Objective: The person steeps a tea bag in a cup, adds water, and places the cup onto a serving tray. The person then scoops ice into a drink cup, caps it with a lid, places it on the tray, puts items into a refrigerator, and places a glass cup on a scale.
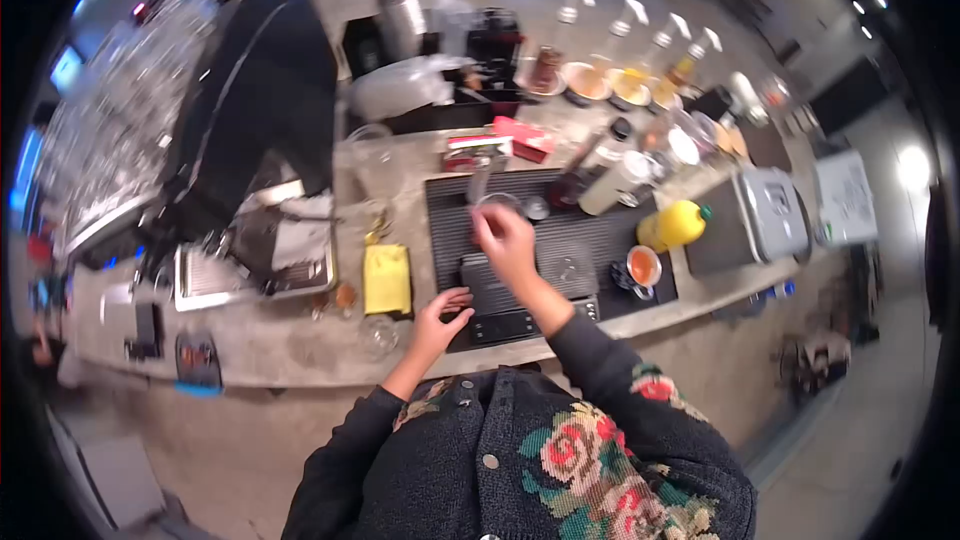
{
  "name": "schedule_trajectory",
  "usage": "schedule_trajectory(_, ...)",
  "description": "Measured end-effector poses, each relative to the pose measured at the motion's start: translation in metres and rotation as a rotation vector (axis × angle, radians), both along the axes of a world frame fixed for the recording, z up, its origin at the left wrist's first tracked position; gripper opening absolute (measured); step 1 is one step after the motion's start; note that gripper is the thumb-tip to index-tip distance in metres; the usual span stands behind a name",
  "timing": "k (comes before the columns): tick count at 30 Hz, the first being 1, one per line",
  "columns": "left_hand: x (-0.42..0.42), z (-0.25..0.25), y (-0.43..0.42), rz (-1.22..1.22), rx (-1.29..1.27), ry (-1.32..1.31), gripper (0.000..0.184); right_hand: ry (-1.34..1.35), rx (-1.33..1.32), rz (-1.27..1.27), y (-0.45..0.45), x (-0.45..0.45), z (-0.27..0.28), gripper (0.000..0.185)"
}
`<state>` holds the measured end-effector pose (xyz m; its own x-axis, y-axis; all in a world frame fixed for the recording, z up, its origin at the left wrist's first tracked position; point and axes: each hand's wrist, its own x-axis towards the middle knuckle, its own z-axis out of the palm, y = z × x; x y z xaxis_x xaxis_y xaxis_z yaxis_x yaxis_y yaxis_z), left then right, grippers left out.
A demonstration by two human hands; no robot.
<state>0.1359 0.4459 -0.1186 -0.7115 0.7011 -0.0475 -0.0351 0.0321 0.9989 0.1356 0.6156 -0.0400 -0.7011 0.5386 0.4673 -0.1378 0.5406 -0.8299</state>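
Note:
My right hand [508,240] reaches over a ribbed black mat [445,202] with its fingers pinched together. Something clear shows at the fingertips, but blur hides what it is. Below that hand lies a dark flat scale [487,292] with a row of buttons along its front. My left hand [440,327] is beside the scale's left front corner, thumb and fingers apart, holding nothing. A clear glass [570,268] stands on the mat right of my right wrist. Behind it is a small round metal piece [537,208].
A yellow bottle [672,227] leans near a cup of orange-red liquid [643,265] on the right. A yellow pouch [387,278] lies left of the scale. Several pump bottles [620,35] line the back. A large black machine [255,80] fills the left; a grey box [772,215] stands right.

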Motion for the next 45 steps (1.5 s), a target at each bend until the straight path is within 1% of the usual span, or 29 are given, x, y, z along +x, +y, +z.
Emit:
schedule_trajectory(1,-0.002,0.0,0.015,-0.019,0.015,0.005,0.037,-0.024,0.103,-0.127,0.007,0.039,0.007,0.014)
schedule_trajectory(2,-0.002,0.0,0.03,-0.073,0.025,0.006,0.037,-0.033,0.204,-0.28,0.028,0.074,-0.018,0.017)
schedule_trajectory(3,-0.001,0.001,0.045,-0.08,0.045,0.055,0.038,-0.054,0.248,-0.435,0.05,0.11,-0.026,0.023)
schedule_trajectory(5,0.009,0.001,0.071,-0.091,0.081,0.145,0.038,-0.121,0.031,-0.816,0.089,0.174,-0.039,0.03)
schedule_trajectory(6,0.017,0.001,0.083,-0.097,0.1,0.189,0.039,-0.192,0.056,-1.002,0.115,0.205,-0.061,0.034)
schedule_trajectory(8,0.036,0.002,0.108,-0.206,0.111,0.173,0.039,-0.359,0.084,-1.047,0.147,0.256,-0.081,0.033)
schedule_trajectory(9,0.047,0.004,0.122,-0.264,0.119,0.164,0.039,-0.358,0.083,-1.086,0.16,0.272,-0.098,0.033)
schedule_trajectory(11,0.069,0.008,0.145,-0.36,0.131,0.147,0.04,-0.556,-0.148,-0.82,0.184,0.3,-0.123,0.028)
schedule_trajectory(13,0.089,0.011,0.162,-0.409,0.126,0.165,0.04,-0.699,-0.249,-0.613,0.191,0.302,-0.102,0.026)
schedule_trajectory(14,0.099,0.012,0.167,-0.434,0.117,0.184,0.04,-0.695,-0.255,-0.619,0.196,0.304,-0.106,0.026)
schedule_trajectory(16,0.118,0.012,0.178,-0.471,0.092,0.225,0.04,-0.409,-0.675,-0.473,0.207,0.305,-0.114,0.016)
schedule_trajectory(18,0.134,0.01,0.189,-0.453,0.072,0.203,0.04,-0.304,-0.781,-0.402,0.216,0.309,-0.124,0.013)
schedule_trajectory(21,0.165,0.003,0.204,-0.393,0.028,0.106,0.04,-0.325,-0.8,-0.313,0.227,0.317,-0.127,0.013)
schedule_trajectory(24,0.2,-0.001,0.222,-0.317,0.021,0.117,0.039,-0.354,-0.784,-0.275,0.237,0.337,-0.124,0.013)
schedule_trajectory(27,0.231,-0.005,0.244,-0.241,0.015,0.128,0.039,-0.373,-0.837,-0.213,0.255,0.369,-0.122,0.015)
schedule_trajectory(32,0.292,-0.011,0.284,-0.182,0.064,0.044,0.038,-0.304,-0.9,-0.178,0.289,0.453,-0.113,0.015)
schedule_trajectory(37,0.352,-0.003,0.346,-0.309,0.093,0.088,0.035,-0.282,-0.872,-0.276,0.333,0.547,-0.088,0.013)
schedule_trajectory(39,0.374,0.013,0.373,-0.429,0.07,0.133,0.033,-0.243,-0.858,-0.321,0.349,0.582,-0.078,0.013)
schedule_trajectory(41,0.395,0.028,0.406,-0.547,0.049,0.185,0.032,-0.215,-0.855,-0.419,0.367,0.616,-0.068,0.013)
schedule_trajectory(45,0.442,0.032,0.48,-0.683,0.106,0.14,0.029,-0.125,-0.853,-0.532,0.409,0.675,-0.054,0.013)
